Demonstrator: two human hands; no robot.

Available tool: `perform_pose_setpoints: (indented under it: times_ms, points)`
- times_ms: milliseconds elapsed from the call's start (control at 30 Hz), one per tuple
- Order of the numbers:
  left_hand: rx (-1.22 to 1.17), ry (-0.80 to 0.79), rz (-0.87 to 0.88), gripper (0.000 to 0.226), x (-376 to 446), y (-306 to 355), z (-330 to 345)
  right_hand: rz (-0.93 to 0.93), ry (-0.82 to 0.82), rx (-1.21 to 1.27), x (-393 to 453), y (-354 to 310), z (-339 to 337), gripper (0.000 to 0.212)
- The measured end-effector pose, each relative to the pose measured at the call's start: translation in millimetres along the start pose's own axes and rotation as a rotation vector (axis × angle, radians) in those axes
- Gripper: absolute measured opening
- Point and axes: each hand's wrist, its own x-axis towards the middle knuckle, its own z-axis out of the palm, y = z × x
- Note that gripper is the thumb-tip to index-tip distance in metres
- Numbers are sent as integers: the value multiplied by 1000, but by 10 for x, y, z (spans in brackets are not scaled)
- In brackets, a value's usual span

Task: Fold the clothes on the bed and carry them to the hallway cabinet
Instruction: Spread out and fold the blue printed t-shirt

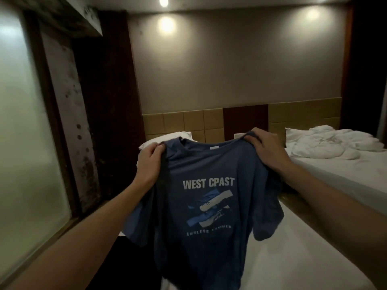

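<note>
Blue tee (pixel 205 206) upright, collar up

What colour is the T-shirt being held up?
Dark blue T-shirt with pale printed lettering, seen in the head view.

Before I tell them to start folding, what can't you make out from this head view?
- Near bed: the blue T-shirt held up by the left hand and right hand hides most of its surface, so other clothes there cannot be ruled out.
- Shirt hem: cut off by the bottom edge.
- Lower print line: blurred, partly unreadable.
- Far bed: cut off at right; crumpled white bedding could hide garments.
- Hallway cabinet: not in view.
</note>
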Motion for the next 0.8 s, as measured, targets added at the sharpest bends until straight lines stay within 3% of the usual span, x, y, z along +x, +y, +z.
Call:
perform_pose_setpoints:
  times_ms: [133, 233, 367, 467, 800]
  points:
    - [149, 116, 198, 27, 110, 156, -121, 35, 120, 2, 153, -94, -206, 22]
    - [300, 146, 246, 22, 208, 16, -138, 30, 100, -17, 264, -57, -153, 23]
    - [498, 138, 136, 31, 370, -555, 27, 62, -36, -64, 362, 305, 285, 31]
    - [576, 80, 14, 34, 394, -1166, 220, 121, -142, -87, 340, 747, 778, 25]
    - [506, -133, -295, 39, 550, -3404, 1193, 326, -288, -130, 244, 2427, 2629, 26]
